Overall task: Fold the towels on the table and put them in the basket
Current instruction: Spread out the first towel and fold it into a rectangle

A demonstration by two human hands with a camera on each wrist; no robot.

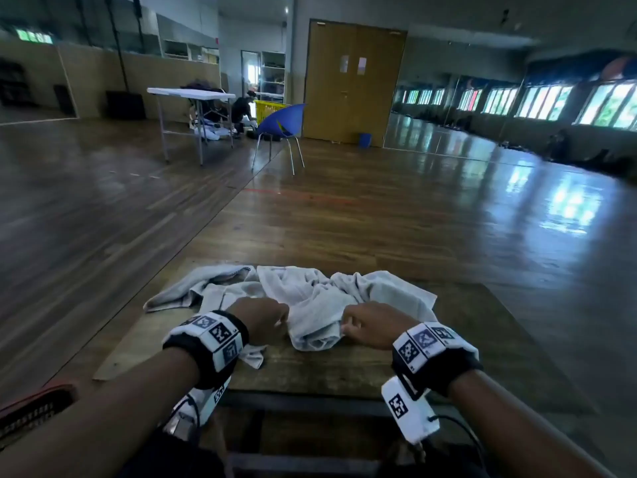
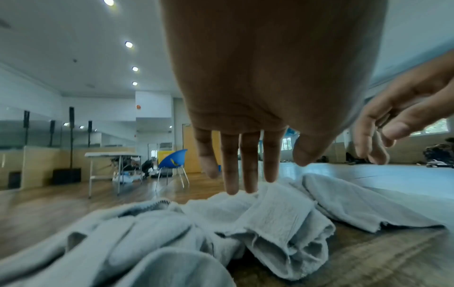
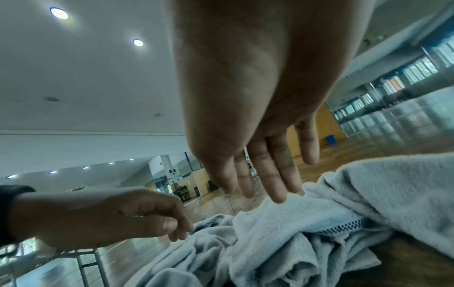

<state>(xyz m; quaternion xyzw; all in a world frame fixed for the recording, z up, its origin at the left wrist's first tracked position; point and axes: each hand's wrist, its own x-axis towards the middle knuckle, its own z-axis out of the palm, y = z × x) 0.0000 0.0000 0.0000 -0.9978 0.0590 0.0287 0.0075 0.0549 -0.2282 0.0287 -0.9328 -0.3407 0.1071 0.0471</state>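
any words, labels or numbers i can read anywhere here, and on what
No text reads in any view.
Wristbands: black-and-white square marker patterns, no letters.
Door: two pale sheets, too small to read.
Green sign high on the far left wall: blurred.
Towels: a checked band, no label showing.

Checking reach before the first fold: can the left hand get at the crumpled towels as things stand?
Probably yes. The left hand hangs open just above the towels, fingertips almost on the cloth; nothing lies between them, and the right hand is off to the side.
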